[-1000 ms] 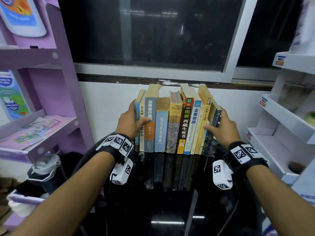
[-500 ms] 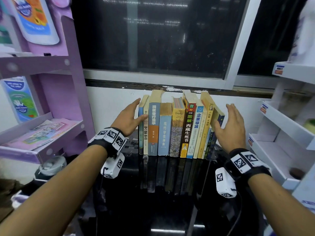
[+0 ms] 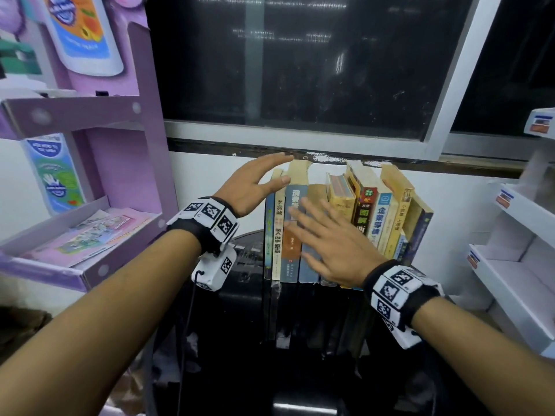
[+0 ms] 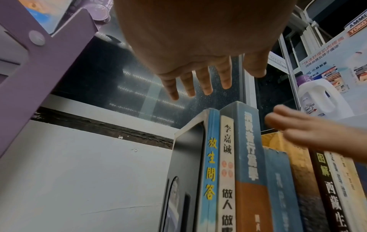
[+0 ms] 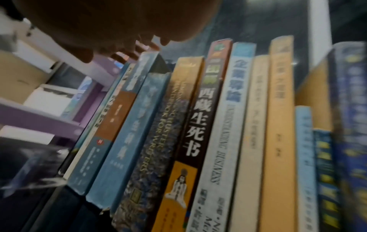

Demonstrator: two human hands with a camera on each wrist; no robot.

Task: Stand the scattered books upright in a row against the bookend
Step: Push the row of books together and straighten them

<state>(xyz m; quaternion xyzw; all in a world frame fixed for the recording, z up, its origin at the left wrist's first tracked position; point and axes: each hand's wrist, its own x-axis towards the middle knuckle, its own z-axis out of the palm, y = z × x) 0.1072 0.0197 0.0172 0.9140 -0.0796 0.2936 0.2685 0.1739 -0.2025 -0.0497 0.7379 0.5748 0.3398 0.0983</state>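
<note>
while the row of upright paperback books (image 3: 345, 223) stands on the glossy black table (image 3: 300, 355), spines facing out and long axes vertical, the black metal bookend (image 4: 184, 172) flanks its left end. left hand (image 3: 255, 184) hovers flat over the leftmost tops, fingers straight, holding nothing. right hand (image 3: 327, 241), fingers spread, is in front of the middle spines; contact unclear. right-end books lean left, right hand nearer.

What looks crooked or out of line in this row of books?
The rightmost books lean: the dark blue book and the tan one beside it tilt left against the row, while the left-end books by the black bookend stand upright. Heights are uneven too.
</note>
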